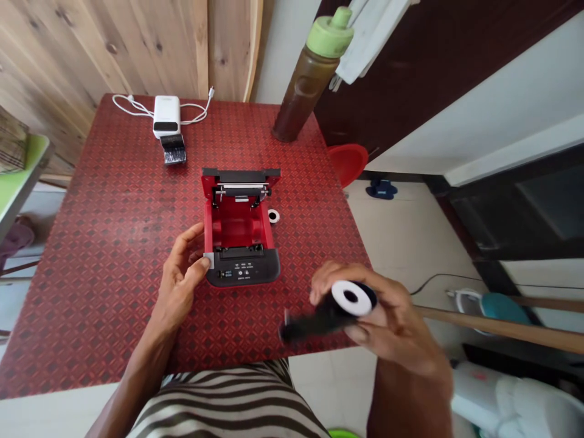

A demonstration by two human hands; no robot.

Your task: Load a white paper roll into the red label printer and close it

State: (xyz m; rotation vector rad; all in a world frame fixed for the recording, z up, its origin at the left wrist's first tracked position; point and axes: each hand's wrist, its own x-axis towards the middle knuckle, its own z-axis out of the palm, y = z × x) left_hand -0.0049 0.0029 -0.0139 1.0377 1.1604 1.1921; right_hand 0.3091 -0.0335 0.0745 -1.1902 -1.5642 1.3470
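Observation:
A small red and black receipt printer (241,267) stands on the table with its lid (241,177) raised. Nothing lies in its red paper bay. My left hand (180,277) grips the printer's left side, thumb on the grey front corner and fingers partly hidden along the side. To the right of the printer and above the table's front edge, my right hand (387,310) is closed around a paper roll (340,304). The roll has a white end with a dark core hole. A dark strip, blurred by motion, extends from it to the left.
A white power bank (166,114) with a white cable is at the back left, near a crumpled black wrapper (173,149). A brown bottle (303,85) with a green lid stands at the back right. A small white ring-shaped piece (274,216) lies beside the printer. Behind is a wooden wall (150,42).

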